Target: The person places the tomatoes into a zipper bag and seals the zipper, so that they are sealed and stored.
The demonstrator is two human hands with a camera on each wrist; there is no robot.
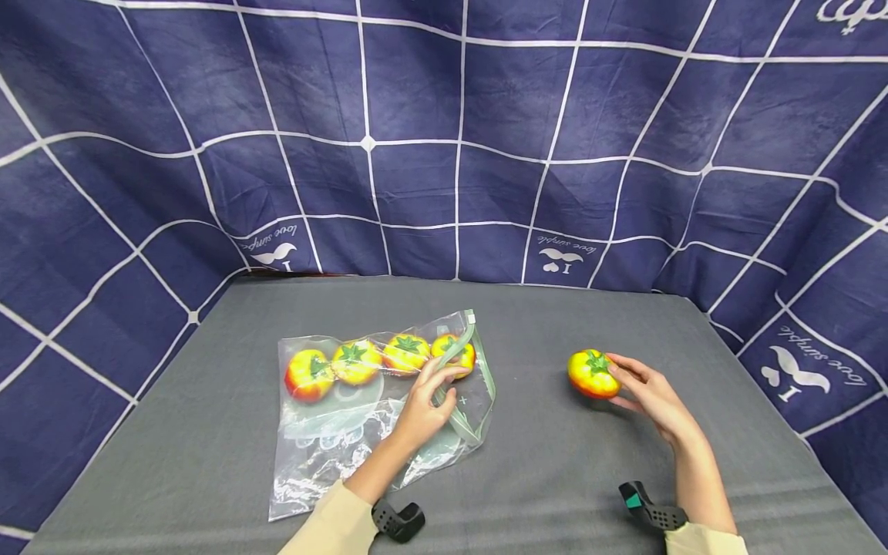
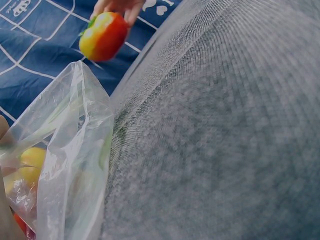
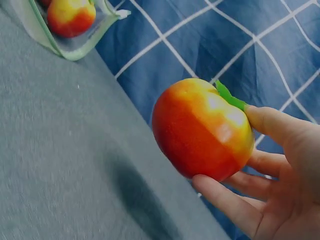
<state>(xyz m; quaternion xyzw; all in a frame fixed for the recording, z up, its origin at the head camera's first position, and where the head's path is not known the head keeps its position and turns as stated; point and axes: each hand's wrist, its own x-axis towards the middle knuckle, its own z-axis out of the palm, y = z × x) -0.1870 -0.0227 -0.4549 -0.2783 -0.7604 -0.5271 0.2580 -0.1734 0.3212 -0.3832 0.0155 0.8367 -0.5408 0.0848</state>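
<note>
A clear zip-lock bag (image 1: 326, 455) with a pale green rim lies on the grey cloth, its mouth to the right. Several yellow-and-red tomatoes with green leafy tops are lined up inside along its far side; one tomato (image 1: 310, 375) is at the closed left end. My left hand (image 1: 423, 405) grips the bag by its mouth, fingers curled at the rim, and the mouth stands partly raised in the left wrist view. Right of the bag, my right hand (image 1: 652, 393) holds another tomato (image 3: 202, 130) between thumb and fingers, lifted above the cloth with a shadow below.
Grey cloth (image 1: 541, 462) covers the table. A dark blue curtain (image 1: 416, 185) with white grid lines hangs behind and at both sides. Each wrist wears a black band, the left band (image 1: 398, 520) close to the bag's near edge.
</note>
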